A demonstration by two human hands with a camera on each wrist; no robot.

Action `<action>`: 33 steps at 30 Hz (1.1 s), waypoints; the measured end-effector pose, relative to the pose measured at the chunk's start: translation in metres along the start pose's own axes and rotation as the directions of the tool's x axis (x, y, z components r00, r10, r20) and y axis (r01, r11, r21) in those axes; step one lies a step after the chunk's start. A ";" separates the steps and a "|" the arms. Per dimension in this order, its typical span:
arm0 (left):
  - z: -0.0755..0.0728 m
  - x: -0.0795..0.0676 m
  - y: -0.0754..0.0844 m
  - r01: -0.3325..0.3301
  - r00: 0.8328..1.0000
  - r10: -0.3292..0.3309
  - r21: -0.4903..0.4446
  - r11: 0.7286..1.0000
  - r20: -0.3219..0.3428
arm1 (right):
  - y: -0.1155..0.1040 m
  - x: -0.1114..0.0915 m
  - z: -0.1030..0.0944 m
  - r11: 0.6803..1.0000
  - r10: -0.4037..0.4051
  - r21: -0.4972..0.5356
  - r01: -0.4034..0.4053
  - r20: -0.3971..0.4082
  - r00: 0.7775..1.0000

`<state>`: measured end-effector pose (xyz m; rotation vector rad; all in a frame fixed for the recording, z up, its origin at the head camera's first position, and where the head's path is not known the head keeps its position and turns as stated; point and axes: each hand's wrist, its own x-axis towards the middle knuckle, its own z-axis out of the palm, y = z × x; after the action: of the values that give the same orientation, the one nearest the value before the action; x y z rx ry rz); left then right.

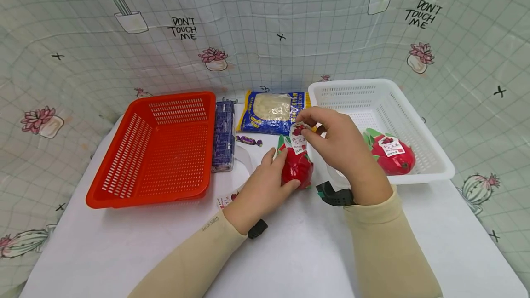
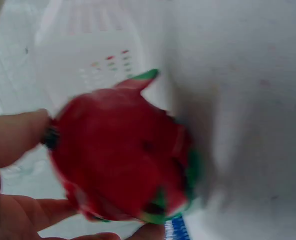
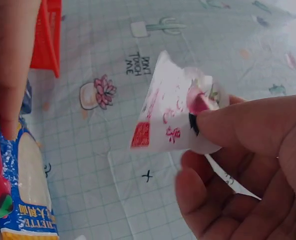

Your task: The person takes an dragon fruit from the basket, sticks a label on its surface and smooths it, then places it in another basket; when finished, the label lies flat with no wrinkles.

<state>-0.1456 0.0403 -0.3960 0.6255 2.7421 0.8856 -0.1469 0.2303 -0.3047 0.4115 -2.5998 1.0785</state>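
My left hand (image 1: 261, 190) grips a red dragon fruit (image 1: 297, 171) with green tips, standing on the white table. In the left wrist view the thumb and fingers curl round the blurred fruit (image 2: 113, 150). My right hand (image 1: 337, 139) pinches a white label (image 1: 298, 139) printed with a dragon fruit and red characters, just above the fruit. Up close in the right wrist view, the label (image 3: 170, 112) bends between thumb and fingers. Partly hidden by the left forearm lies a white strip (image 1: 244, 156) with another printed label (image 1: 225, 200).
A white basket (image 1: 439, 171) on the right holds a labelled dragon fruit (image 1: 399, 162). On the left stands a red basket (image 1: 149, 200). Between them are a dark blue packaged box (image 1: 223, 137), a purple wrapped candy (image 1: 248, 140) and a blue-yellow pasta bag (image 1: 265, 125).
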 end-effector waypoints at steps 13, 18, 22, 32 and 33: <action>0.006 0.012 -0.015 -0.011 1.000 0.013 -0.207 0.978 0.009 | 0.011 -0.018 0.025 0.994 0.033 -0.112 -0.002 0.280 0.959; 0.005 0.015 -0.016 -0.021 1.000 0.022 -0.192 0.981 0.003 | 0.019 -0.025 0.032 0.991 0.083 -0.129 -0.045 0.302 0.950; 0.004 0.015 -0.016 -0.018 1.000 0.021 -0.196 0.980 0.013 | 0.022 -0.029 0.040 0.988 0.104 -0.141 -0.064 0.302 0.948; 0.001 0.015 -0.017 -0.008 1.000 0.012 -0.170 0.985 0.021 | 0.024 -0.037 0.057 0.974 0.117 -0.220 -0.049 0.311 0.943; 0.001 0.015 -0.017 -0.008 1.000 0.012 -0.169 0.986 0.024 | 0.024 -0.038 0.058 0.973 0.118 -0.226 -0.050 0.303 0.946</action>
<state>-0.1641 0.0346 -0.4077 0.6140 2.6084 1.0916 -0.1306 0.2102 -0.3732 0.4560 -3.0035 0.7958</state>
